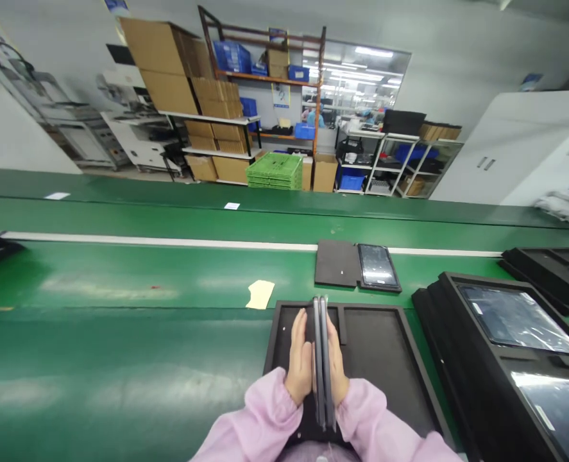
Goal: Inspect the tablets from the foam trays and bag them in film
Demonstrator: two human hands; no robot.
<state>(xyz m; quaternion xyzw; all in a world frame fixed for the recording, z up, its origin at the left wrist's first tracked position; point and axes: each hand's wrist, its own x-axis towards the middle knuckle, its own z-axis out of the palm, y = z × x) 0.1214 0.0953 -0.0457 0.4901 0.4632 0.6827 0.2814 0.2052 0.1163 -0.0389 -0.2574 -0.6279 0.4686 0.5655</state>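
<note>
Two thin tablets (323,366) stand on edge, face to face, pressed between my palms. My left hand (299,359) lies flat against their left side, and my right hand (336,362) against their right side. Both hands hover over a black foam tray (380,359) with recessed compartments; whether the tablets' lower edges touch it I cannot tell. Beyond the tray, a dark foam pad (336,263) lies beside another tablet (378,265) with a glossy screen.
To the right, stacked black foam trays (438,321) hold glossy tablets (519,318). More black trays (548,273) sit farther back. A torn yellow paper (260,294) lies on the green bench (144,359). Green crates (275,170) and shelving stand behind the bench.
</note>
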